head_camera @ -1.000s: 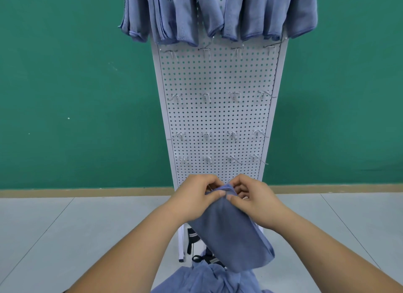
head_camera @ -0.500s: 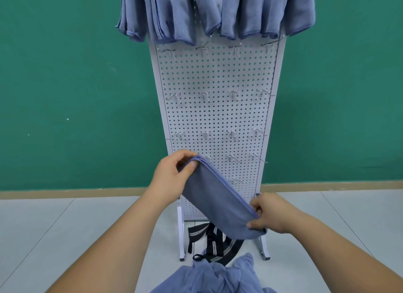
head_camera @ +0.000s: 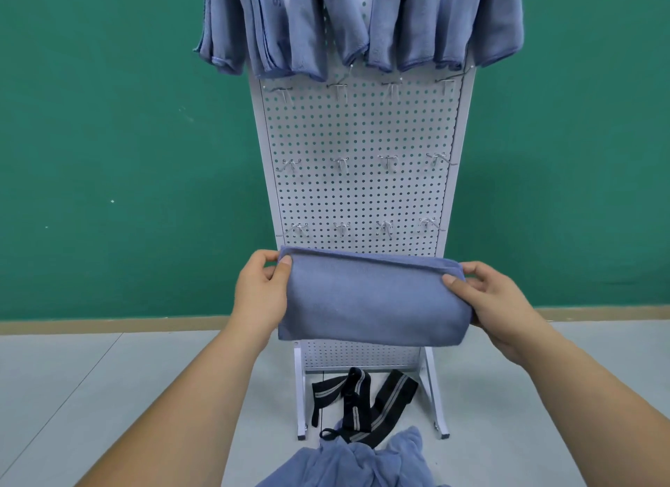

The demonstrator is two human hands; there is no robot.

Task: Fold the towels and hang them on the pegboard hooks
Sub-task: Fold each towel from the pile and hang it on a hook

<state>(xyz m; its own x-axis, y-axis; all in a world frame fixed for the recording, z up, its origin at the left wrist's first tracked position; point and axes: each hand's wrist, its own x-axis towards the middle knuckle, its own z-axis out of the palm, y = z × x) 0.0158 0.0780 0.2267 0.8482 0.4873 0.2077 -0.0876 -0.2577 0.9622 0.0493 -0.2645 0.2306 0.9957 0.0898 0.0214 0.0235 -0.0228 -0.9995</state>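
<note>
A folded blue towel point(head_camera: 369, 301) is stretched level in front of the lower part of the white pegboard point(head_camera: 362, 131). My left hand point(head_camera: 259, 291) pinches its upper left corner between thumb and fingers. My right hand point(head_camera: 496, 301) grips its right end, thumb on the front face. Several blue towels point(head_camera: 362, 26) hang from the top row of hooks. Three lower rows of metal hooks point(head_camera: 340, 163) are bare. The towel hides the board's bottom rows.
A heap of loose blue towels point(head_camera: 362, 461) lies at the bottom edge, below my arms. Black striped straps point(head_camera: 357, 399) lie on the grey floor between the pegboard's white legs point(head_camera: 300, 396). A green wall stands behind the board.
The towel went from bunched between both hands to tilted, then to level and spread wide. My hands moved apart, and the right one rose to the left hand's height.
</note>
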